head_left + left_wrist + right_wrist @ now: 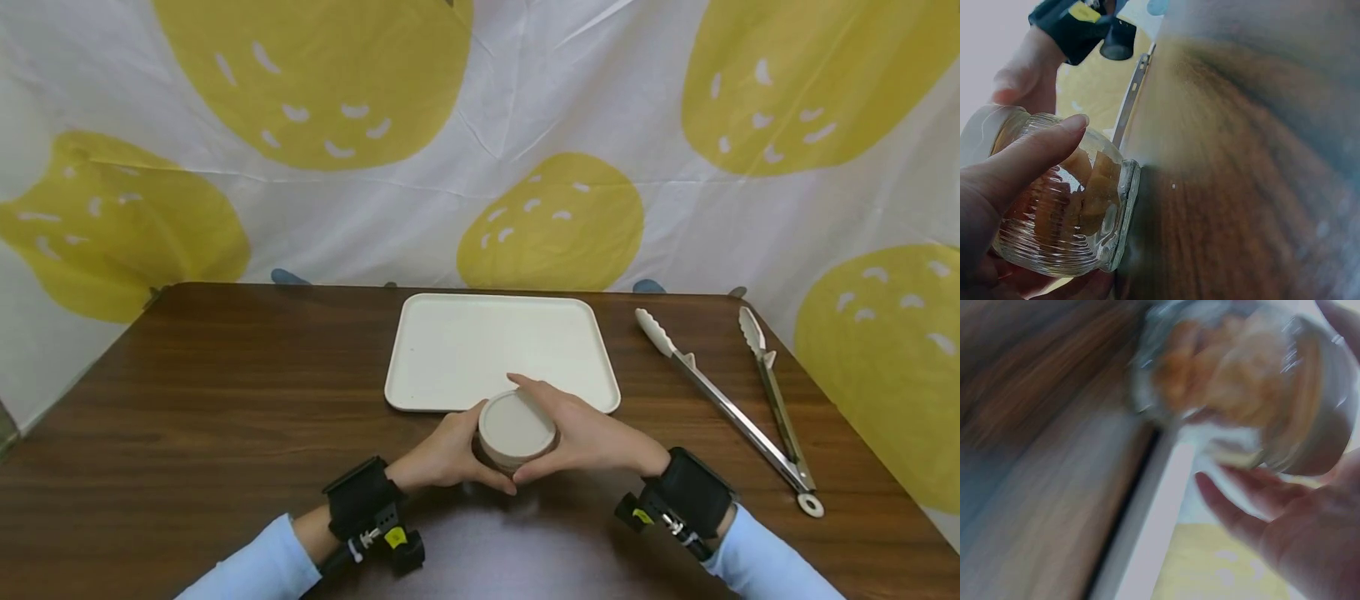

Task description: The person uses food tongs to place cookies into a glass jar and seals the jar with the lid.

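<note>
A ribbed clear glass jar (pixel 1069 206) with a pale lid (pixel 517 427) stands on the brown table. Orange-brown pieces (pixel 1229 369) show through its glass. My left hand (pixel 450 450) grips the jar from the left, its thumb lying across the glass in the left wrist view. On the other side, my right hand (pixel 577 429) spreads loosely about the lid, its index finger reaching past the far rim. The right wrist view is blurred, with fingers (pixel 1241 515) fairly straight and a gap beside the jar; whether the thumb touches the lid is unclear.
A white rectangular tray (pixel 495 337) lies just beyond the jar. To the right, metal tongs (pixel 738 408) with pale tips lie spread on the table (pixel 225 417). Behind the table's back edge hangs a white cloth (pixel 360 217) with yellow shapes.
</note>
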Tool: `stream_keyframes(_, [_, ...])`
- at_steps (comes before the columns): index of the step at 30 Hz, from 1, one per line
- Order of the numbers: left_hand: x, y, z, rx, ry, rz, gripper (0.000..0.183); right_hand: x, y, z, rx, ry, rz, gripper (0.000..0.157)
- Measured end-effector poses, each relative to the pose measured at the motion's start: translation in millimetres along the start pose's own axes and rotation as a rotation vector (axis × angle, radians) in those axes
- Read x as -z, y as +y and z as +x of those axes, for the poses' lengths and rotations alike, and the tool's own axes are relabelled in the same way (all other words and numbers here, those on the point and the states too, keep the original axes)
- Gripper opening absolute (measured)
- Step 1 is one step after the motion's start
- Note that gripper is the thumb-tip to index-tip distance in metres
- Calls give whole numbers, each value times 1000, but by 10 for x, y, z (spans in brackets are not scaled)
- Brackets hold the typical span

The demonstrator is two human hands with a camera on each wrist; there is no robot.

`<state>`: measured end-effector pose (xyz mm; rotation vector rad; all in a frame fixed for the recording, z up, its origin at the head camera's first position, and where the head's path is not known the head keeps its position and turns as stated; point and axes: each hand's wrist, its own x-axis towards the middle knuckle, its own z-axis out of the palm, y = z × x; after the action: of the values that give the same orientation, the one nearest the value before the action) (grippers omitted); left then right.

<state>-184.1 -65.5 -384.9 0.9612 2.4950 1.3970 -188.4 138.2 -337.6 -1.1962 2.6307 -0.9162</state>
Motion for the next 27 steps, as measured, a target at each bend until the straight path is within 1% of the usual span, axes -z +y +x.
stream_keyframes(3, [0,7,2,-4,-2,4,88,5,82,24,22,-29,43,100])
stream_keyframes(8, [-2,6,3,-3,-5,3,88,-40,133,53,45,-23,90,88])
stream_keyframes(12, [-5,-3,-3,-6,6,5,87,-91,122,48,40,28,100,83])
stream_keyframes(17, [-7,-6,1,-1,20,3,87,-142,81,23,18,102,71,82])
stream_keyframes(21, [-12,-10,-2,7,15,-3,87,-174,45,1,6,143,50,79])
stream_keyframes(24, [-16,-10,-1,11,12,-7,86,-208,6,-17,-12,188,28,79])
stream_keyframes(27, [-19,-5,-3,14,15,-11,86,-260,-55,-29,-41,252,-18,77])
